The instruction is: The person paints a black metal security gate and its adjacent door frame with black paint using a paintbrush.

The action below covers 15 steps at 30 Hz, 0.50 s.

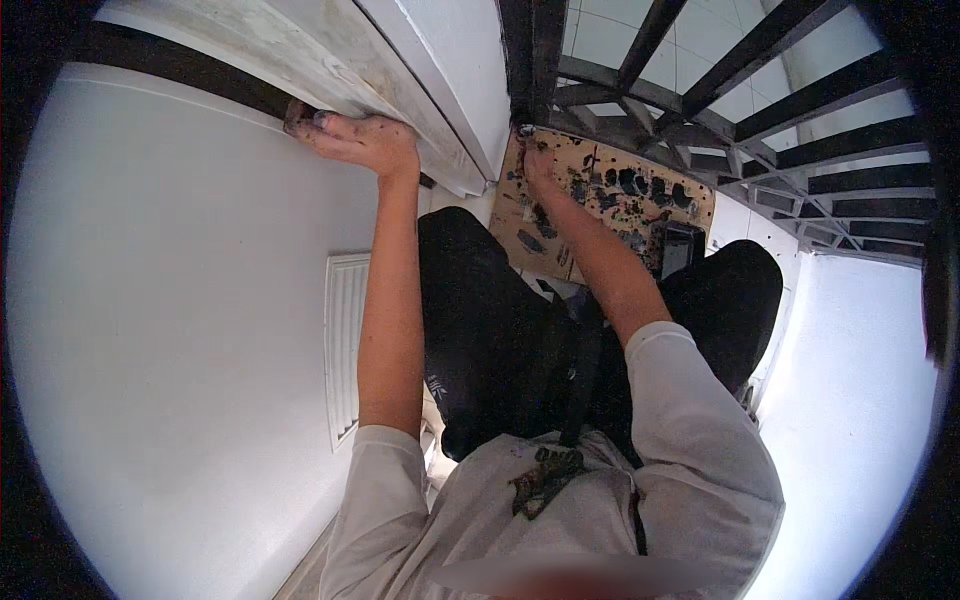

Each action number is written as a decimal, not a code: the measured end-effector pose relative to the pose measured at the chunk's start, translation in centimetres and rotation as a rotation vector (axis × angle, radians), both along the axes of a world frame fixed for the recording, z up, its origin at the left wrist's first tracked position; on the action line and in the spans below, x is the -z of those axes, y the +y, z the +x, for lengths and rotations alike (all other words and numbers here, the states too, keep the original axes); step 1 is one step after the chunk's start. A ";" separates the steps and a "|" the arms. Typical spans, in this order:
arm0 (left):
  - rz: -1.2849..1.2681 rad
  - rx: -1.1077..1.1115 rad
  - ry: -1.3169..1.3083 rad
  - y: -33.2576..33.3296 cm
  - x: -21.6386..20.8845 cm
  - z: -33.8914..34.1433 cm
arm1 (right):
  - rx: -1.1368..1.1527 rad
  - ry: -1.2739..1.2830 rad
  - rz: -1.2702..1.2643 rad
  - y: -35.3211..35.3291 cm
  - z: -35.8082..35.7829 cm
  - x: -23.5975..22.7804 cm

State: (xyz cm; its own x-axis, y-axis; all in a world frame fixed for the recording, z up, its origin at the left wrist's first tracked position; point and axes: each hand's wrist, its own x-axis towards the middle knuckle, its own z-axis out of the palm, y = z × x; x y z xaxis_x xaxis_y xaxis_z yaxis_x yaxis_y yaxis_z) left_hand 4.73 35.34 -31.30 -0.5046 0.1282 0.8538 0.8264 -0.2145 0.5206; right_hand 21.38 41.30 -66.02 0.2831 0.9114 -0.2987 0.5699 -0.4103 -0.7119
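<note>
My left hand (360,140) is raised at the upper left, against the edge of a pale, smudged wooden frame (330,85). Its fingers reach leftward and their tips are stained dark; nothing held shows in it. My right hand (538,162) is stretched far forward, closed, by the foot of a black metal gate (530,65). Its fingers are dark with stains, and whatever they hold is too small and hidden to name. Below it lies a cardboard sheet (565,160) covered in black blotches. A black tray (681,248) sits on the sheet's right part.
A white door panel (180,230) with a slatted vent (345,340) fills the left side. Black gate bars (760,60) slant across the upper right. White floor tiles (735,222) and a white wall (860,370) lie at right. My bent knees (750,280) flank the cardboard.
</note>
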 end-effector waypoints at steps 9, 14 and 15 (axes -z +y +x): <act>0.057 0.002 -0.056 0.4 0.2 0.0 | 0.511 0.920 -0.050 0.7 -1.3 -6.2; -0.096 -0.097 0.128 0.2 0.6 -1.1 | 0.368 0.886 -0.013 -1.9 -1.4 -13.8; -0.149 -0.100 0.150 0.4 0.6 -1.0 | 0.412 0.794 0.031 -2.2 -1.6 -14.9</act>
